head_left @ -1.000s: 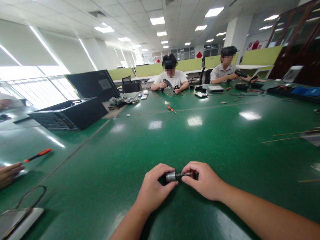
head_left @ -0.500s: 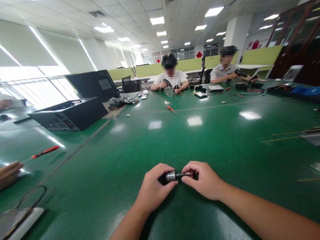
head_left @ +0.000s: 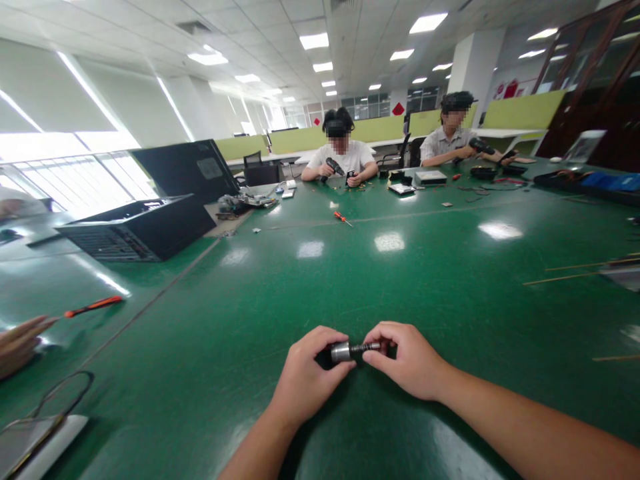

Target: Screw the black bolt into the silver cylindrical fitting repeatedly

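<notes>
My left hand (head_left: 311, 377) curls around a short silver cylinder with a dark end, its thumb below and fingers above. From the cylinder's right side sticks out a thin ridged shaft, so the whole metal piece (head_left: 341, 352) looks like a small motor, though its exact kind is unclear. It lies level, just above or on the green table (head_left: 320, 287); which, I cannot tell. My right hand (head_left: 407, 360) pinches the shaft's free end between thumb and fingers, hiding the tip.
An orange screwdriver (head_left: 343, 218) lies farther off. At the left stands an open black computer case (head_left: 135, 230); nearer, another person's hand (head_left: 23, 343) is by an orange-handled screwdriver (head_left: 94, 307). Two people sit across, each holding a power drill (head_left: 334, 167). Thin sticks (head_left: 565, 280) jut in from the right.
My hands and the metal piece look nearly unchanged. At the left, the other person's hand and the orange-handled screwdriver have shifted slightly.
</notes>
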A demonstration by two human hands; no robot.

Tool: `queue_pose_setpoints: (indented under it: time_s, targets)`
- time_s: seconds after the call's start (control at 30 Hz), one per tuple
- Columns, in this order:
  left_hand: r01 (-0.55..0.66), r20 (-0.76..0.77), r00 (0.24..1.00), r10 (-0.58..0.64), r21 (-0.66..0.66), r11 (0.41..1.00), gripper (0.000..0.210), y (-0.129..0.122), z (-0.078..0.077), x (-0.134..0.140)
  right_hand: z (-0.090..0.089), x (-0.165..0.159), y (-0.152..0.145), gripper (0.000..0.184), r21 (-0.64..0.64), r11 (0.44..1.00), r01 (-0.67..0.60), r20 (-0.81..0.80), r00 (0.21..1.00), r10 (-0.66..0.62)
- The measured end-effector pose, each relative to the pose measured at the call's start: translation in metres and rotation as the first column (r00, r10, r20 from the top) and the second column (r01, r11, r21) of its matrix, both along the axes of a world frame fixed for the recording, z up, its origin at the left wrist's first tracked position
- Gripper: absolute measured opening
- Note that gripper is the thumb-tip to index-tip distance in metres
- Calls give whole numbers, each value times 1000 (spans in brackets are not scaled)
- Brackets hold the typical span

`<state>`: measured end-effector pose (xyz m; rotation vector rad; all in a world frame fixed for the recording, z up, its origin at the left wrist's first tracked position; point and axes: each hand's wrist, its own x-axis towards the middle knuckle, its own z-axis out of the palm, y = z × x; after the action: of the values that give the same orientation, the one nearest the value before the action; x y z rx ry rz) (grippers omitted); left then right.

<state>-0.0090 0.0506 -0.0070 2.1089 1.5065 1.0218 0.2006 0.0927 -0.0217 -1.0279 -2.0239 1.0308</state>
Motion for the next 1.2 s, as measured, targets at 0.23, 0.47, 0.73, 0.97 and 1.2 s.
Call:
queue_pose_setpoints:
  time_s: [0.23,0.47,0.73,0.97,1.2]
  targets:
    - [0,3,1000,0,-5,1000,25,-1,-1,-1,1,0,-1,6,-4,1000,8,-7,1000,-8]
    - [-1,11,1000,1,-9,1000,25,-1,0,-1,0,0,0,6,1,1000,8,-10,1000,-8]
    - [1,10,1000,0,-18,1000,26,0,-1,-1,0,0,-1,6,3,1000,6,-9,1000,-6]
    - [-1,1,1000,1,-54,999,27,0,0,-1,0,-1,-1,7,-5,1000,0,1,1000,0]
    - [8,2,1000,-8,-71,997,26,0,0,-2,-1,0,-1,6,11,1000,-9,10,1000,9]
